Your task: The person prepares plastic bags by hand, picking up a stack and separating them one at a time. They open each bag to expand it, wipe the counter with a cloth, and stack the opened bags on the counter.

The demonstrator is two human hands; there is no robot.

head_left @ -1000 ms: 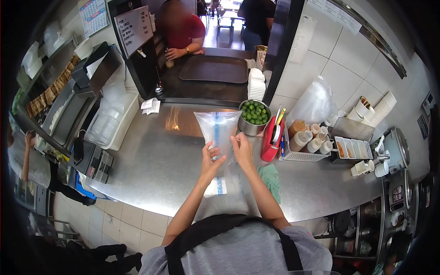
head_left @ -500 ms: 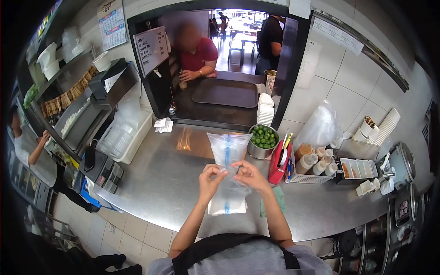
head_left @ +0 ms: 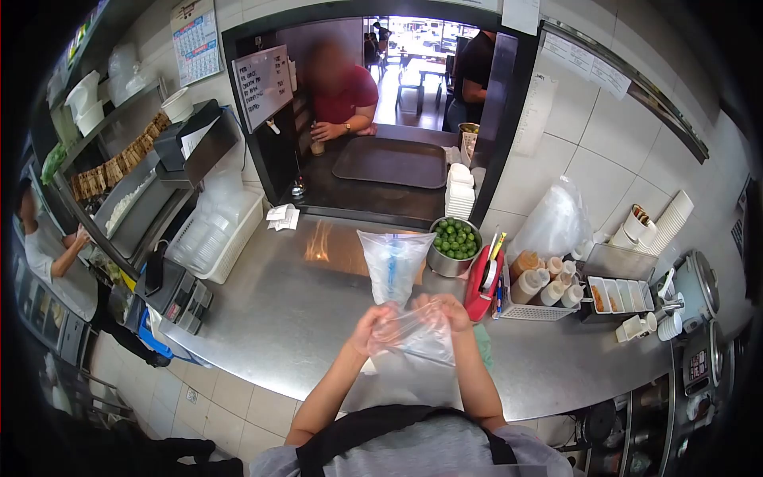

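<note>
A clear, thin plastic bag (head_left: 413,338) is stretched between my two hands above the steel counter. My left hand (head_left: 373,330) has its fingers closed on the bag's left side. On the opposite side, my right hand (head_left: 451,312) pinches the bag's upper right edge. Just beyond my hands, clear plastic bags with blue print (head_left: 394,262) lie on the counter, their near part hidden behind the held bag. A green cloth (head_left: 483,343) lies partly behind my right forearm.
A metal pot of small green citrus fruits (head_left: 455,245), a red tape dispenser (head_left: 482,285) and a basket of squeeze bottles (head_left: 540,298) stand to the right. A dark tray (head_left: 389,162) lies in the pass-through window, where a person in red (head_left: 343,94) leans. Another person (head_left: 60,262) stands far left.
Both hands have moved nearer to me and farther apart, spreading the clear bag between them. The blue-printed bags stay on the counter, now partly covered by the held bag.
</note>
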